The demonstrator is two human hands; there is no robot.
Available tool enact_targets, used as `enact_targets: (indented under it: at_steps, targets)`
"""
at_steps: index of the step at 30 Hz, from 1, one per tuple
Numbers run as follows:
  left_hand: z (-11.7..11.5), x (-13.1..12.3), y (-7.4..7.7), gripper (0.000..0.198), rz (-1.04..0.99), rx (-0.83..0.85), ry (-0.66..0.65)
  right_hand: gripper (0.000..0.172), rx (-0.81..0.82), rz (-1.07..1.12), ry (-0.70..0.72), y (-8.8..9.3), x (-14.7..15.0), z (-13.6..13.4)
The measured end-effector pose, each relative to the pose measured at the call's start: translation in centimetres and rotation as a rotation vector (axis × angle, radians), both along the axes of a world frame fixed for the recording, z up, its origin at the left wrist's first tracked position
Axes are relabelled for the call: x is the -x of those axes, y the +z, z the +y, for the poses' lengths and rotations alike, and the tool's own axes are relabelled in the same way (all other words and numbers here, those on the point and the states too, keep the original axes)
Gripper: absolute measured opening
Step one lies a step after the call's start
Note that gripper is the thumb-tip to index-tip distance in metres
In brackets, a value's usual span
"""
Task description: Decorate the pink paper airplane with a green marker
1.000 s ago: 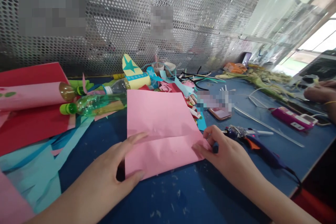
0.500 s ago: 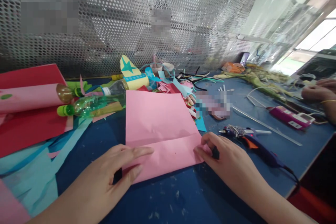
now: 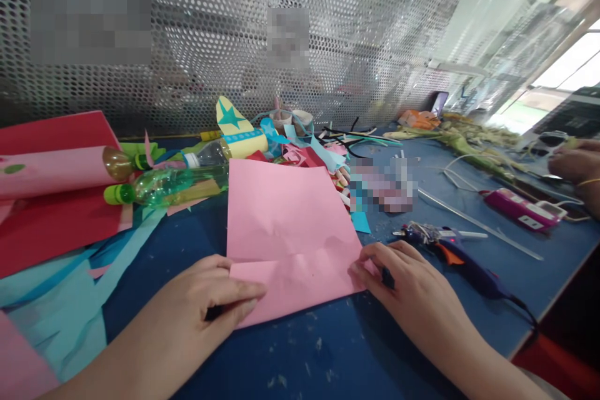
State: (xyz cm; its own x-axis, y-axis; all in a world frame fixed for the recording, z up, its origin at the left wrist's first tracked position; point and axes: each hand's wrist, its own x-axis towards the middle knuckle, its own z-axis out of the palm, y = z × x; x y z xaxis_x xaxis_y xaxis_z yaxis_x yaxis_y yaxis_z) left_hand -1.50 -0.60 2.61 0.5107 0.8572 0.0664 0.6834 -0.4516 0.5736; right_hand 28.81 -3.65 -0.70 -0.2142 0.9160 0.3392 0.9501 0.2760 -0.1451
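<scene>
A sheet of pink paper [image 3: 285, 206] lies on the blue table in front of me, its near edge folded over into a strip. My left hand [image 3: 215, 297] is at the strip's left end, with the thumb and forefinger drawn close together on the paper and the other fingers curled at its left edge. At the right edge, my right hand [image 3: 389, 275] pinches the folded paper between thumb and fingertips. The fold line shows clearly on the left and grows faint toward the right.
Right of the paper lies a glue gun [image 3: 459, 259], with a purple power strip [image 3: 522, 208] beyond. Plastic bottles [image 3: 157, 187] and red paper [image 3: 60, 244] are on the left. Paper scraps lie behind. Another person's hand [image 3: 574, 162] is at far right.
My left forefinger has drawn back toward the thumb, narrowing the gap between them. The strip's left end now shows a distinct raised edge. My right hand keeps its pinch.
</scene>
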Motion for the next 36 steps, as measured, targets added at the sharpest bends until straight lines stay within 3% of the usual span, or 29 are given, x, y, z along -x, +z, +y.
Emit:
enact_targets:
  at_steps: [9,17,25,31,36]
  targets:
    - [-0.2,0.0,-0.4,0.025,-0.015,-0.079,0.012,0.033,-0.028,-0.026,-0.006,0.0,0.0,0.1]
    - [-1.1,0.0,-1.4,0.035,-0.015,-0.425,-0.070,0.035,-0.052,-0.067,-0.003,0.0,0.1,-0.1]
    - [-1.6,0.1,-1.9,0.030,0.076,-0.405,-0.060,0.025,0.000,-0.075,-0.010,0.0,0.1,-0.1]
    - [-2.5,-0.3,-1.6,0.036,0.192,-0.553,-0.008,0.026,0.008,-0.037,0.000,-0.1,0.0,0.0]
    - [-2.6,0.1,-2.0,0.040,0.206,-0.649,-0.115,0.026,0.011,-0.001,0.006,-0.2,0.0,0.1]
